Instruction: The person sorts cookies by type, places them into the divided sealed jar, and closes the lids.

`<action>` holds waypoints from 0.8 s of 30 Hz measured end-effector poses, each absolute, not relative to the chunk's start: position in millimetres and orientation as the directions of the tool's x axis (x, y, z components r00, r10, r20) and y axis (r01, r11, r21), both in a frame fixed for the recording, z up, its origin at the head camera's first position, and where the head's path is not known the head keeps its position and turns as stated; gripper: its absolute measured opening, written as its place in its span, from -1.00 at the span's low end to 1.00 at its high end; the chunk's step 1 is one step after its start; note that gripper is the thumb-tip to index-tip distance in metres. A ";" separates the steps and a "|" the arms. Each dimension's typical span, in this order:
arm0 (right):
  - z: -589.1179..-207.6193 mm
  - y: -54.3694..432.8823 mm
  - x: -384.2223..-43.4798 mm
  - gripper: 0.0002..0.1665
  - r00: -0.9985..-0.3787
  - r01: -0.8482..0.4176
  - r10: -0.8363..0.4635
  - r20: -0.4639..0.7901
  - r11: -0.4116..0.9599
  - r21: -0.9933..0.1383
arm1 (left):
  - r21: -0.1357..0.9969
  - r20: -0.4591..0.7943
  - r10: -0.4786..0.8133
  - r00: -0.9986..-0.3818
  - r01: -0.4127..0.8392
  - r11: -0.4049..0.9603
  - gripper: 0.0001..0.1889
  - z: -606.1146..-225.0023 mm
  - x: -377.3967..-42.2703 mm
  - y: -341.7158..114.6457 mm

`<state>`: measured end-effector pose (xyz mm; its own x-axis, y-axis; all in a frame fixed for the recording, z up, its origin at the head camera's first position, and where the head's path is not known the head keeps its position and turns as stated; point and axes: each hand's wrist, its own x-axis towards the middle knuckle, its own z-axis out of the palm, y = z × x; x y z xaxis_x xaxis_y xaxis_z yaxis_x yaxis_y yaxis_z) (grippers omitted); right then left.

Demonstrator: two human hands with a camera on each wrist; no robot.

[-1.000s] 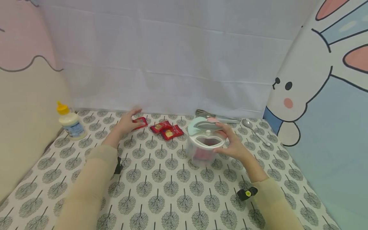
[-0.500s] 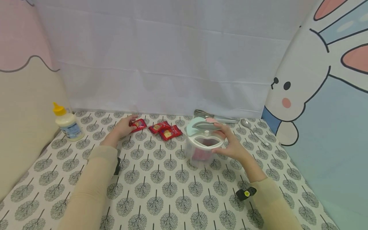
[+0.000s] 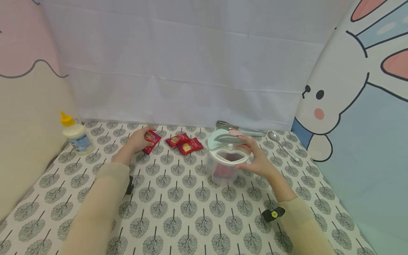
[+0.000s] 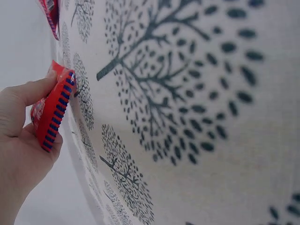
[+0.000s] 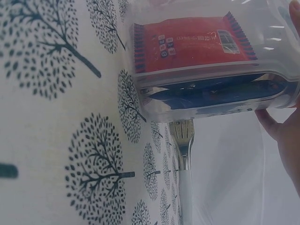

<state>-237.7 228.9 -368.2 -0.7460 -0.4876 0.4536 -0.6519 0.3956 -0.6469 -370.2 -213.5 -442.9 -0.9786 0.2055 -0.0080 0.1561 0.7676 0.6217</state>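
Observation:
In the head view, my left hand (image 3: 137,140) pinches a red snack packet (image 3: 152,141) between thumb and fingers, at the back left of the table. The left wrist view has this packet (image 4: 57,110) tilted on edge, its blue-striped end toward the camera. Two more red packets (image 3: 189,146) lie overlapping to its right. My right hand (image 3: 259,161) holds a clear container (image 3: 220,173) at its right side, thumb on the front rim, fingers by the raised grey-lined flap (image 3: 228,139). Through its wall, the right wrist view shows a red packet (image 5: 187,42) inside.
A yellow-capped squeeze bottle (image 3: 79,138) stands at the far left. Behind the container lies a slotted metal utensil (image 3: 251,132) with a pale handle; a spoon (image 3: 283,147) lies to the right. White cloth (image 3: 191,71) hangs along the back of the tree-print table (image 3: 188,216).
My left hand has closed its fingers on the leftmost red packet and tilted it up. My right hand stays at the container, whose flap remains raised.

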 end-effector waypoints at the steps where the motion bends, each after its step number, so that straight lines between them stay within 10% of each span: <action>1: -367.9 228.5 -237.5 0.13 -0.749 -0.649 -0.484 0.453 0.398 -0.648 | 0.630 -0.011 0.205 -0.979 0.153 0.762 -0.40 -442.1 -369.0 -213.5; 24: -365.5 226.9 -234.3 0.13 -0.732 -0.669 -0.489 0.474 0.391 -0.632 | 0.762 0.126 0.256 -0.958 0.259 0.593 -0.46 -358.6 -338.5 -182.5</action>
<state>-234.3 226.9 -365.5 -0.7325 -0.4890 0.4737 -0.6695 0.3909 -0.6316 -338.5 -182.5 -358.6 -0.9583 0.2565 0.1264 0.2592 0.5930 0.7623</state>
